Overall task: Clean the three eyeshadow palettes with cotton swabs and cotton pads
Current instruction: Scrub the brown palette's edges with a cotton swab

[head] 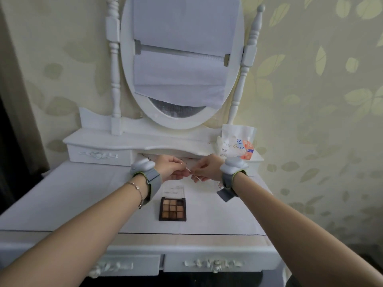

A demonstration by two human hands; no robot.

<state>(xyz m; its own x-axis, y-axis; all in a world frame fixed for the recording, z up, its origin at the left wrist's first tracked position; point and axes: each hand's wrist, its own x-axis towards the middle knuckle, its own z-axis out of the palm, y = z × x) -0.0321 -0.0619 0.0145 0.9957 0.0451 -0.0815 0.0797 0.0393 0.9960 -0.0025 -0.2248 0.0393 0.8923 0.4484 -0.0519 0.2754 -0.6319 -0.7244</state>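
— Surface and room?

— White dressing table [83,195], carved drawers at the front; oval mirror [182,65] covered with paper sheets; leaf-patterned wallpaper [310,79] behind; an opened white packet [236,145] on the right shelf.

— Task items?

— One open eyeshadow palette [172,208], brown shades, lies flat at the centre, near my wrists. A cotton swab [193,174] is above it.

— Grip?

— My left hand [172,168] and right hand [207,169] both pinch the swab with curled fingers, above the tabletop.
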